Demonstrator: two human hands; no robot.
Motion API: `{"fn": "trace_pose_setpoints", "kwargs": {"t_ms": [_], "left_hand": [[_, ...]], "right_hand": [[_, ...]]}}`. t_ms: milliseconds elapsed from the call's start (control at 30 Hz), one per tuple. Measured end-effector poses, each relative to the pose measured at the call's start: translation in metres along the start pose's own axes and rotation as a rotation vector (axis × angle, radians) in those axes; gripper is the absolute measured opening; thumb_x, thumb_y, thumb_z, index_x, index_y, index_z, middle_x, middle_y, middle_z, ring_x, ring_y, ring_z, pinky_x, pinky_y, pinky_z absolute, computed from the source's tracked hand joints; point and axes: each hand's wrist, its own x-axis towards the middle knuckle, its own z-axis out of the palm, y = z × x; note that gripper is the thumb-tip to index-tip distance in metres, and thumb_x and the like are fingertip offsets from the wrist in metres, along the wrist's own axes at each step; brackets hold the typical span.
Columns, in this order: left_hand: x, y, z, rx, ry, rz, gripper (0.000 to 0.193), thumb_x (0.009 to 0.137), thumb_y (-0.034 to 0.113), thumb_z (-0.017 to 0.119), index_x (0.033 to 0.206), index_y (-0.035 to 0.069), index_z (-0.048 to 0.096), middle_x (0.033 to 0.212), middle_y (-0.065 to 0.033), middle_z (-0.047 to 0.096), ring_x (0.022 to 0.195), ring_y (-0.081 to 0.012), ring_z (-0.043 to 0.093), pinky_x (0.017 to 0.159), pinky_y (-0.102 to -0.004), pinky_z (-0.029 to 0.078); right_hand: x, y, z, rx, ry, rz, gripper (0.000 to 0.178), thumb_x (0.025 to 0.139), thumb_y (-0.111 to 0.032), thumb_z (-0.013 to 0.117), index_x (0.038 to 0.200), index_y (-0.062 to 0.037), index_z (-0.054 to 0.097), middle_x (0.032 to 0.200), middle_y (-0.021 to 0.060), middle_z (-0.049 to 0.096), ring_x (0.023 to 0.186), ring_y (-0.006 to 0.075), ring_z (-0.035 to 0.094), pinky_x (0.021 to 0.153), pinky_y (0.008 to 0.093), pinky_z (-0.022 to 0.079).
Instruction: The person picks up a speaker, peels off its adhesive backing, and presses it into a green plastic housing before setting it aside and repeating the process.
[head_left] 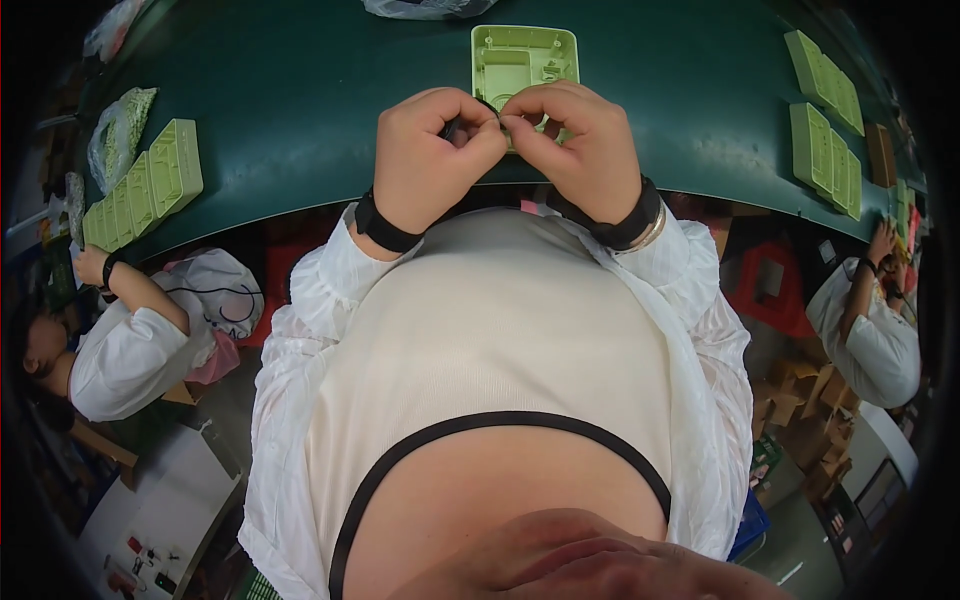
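Observation:
My left hand (pixel 435 150) and my right hand (pixel 585 145) meet above the near part of a light-green plastic housing (pixel 525 38), an open shallow box shape with moulded ribs inside. Both hands are closed, thumb against forefinger, with their fingertips almost touching. A small dark thing shows between the fingertips, and something black is partly visible inside the curl of my left fingers; its kind is hidden. My hands cover the near side of the housing. Each wrist wears a black band.
Rows of similar green housings stand at the left (pixel 175 165) and the right (pixel 825 160) of the dark green table (pixel 300 110). A clear bag with green pieces (pixel 118 135) lies far left. Co-workers sit on both sides, at the left (pixel 130 340) and right (pixel 870 330).

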Motion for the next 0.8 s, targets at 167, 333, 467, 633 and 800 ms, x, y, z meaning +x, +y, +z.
{"fn": "trace_pose_setpoints", "kwargs": {"t_ms": [167, 333, 467, 633, 800], "left_hand": [[0.000, -0.001, -0.001, 0.009, -0.017, -0.006, 0.005, 0.081, 0.003, 0.072, 0.082, -0.001, 0.070, 0.070, 0.0005, 0.063, 0.062, -0.0050, 0.052, 0.057, -0.0224, 0.041], [-0.001, 0.003, 0.002, 0.018, -0.040, -0.003, 0.006, 0.080, 0.003, 0.072, 0.082, -0.001, 0.071, 0.070, 0.0000, 0.063, 0.062, -0.0048, 0.052, 0.057, -0.0224, 0.041], [0.002, 0.004, 0.006, 0.010, -0.056, -0.015, 0.008, 0.077, 0.006, 0.074, 0.079, -0.001, 0.070, 0.067, -0.0041, 0.065, 0.060, -0.0094, 0.057, 0.056, -0.0254, 0.045], [0.006, -0.002, 0.003, -0.165, -0.221, -0.079, 0.008, 0.081, 0.006, 0.073, 0.083, -0.001, 0.070, 0.070, -0.0009, 0.066, 0.062, -0.0070, 0.057, 0.058, -0.0235, 0.045], [0.006, -0.020, -0.029, -0.538, -0.470, -0.339, 0.006, 0.087, 0.003, 0.067, 0.092, -0.001, 0.069, 0.083, -0.0023, 0.068, 0.064, -0.0053, 0.053, 0.058, -0.0214, 0.040]], "right_hand": [[0.001, -0.004, -0.003, 0.071, -0.032, 0.061, 0.011, 0.083, -0.004, 0.074, 0.094, -0.0003, 0.074, 0.089, 0.0075, 0.073, 0.074, 0.0157, 0.066, 0.064, 0.0262, 0.052], [-0.002, 0.001, -0.003, 0.110, -0.026, 0.111, 0.012, 0.082, -0.004, 0.075, 0.093, 0.0005, 0.074, 0.088, 0.0077, 0.073, 0.072, 0.0146, 0.065, 0.065, 0.0260, 0.052], [-0.006, 0.001, -0.006, 0.096, -0.011, 0.081, 0.012, 0.083, -0.003, 0.073, 0.095, 0.0003, 0.071, 0.088, 0.0071, 0.071, 0.073, 0.0144, 0.064, 0.068, 0.0267, 0.052], [-0.023, 0.010, -0.028, -0.130, 0.036, -0.094, 0.009, 0.087, -0.003, 0.069, 0.096, 0.0000, 0.067, 0.088, 0.0050, 0.068, 0.077, 0.0137, 0.062, 0.072, 0.0260, 0.051], [-0.112, 0.038, -0.132, 0.570, -0.003, 0.302, 0.009, 0.089, -0.008, 0.068, 0.090, -0.0011, 0.062, 0.088, 0.0019, 0.065, 0.077, 0.0098, 0.059, 0.069, 0.0236, 0.046]]}}
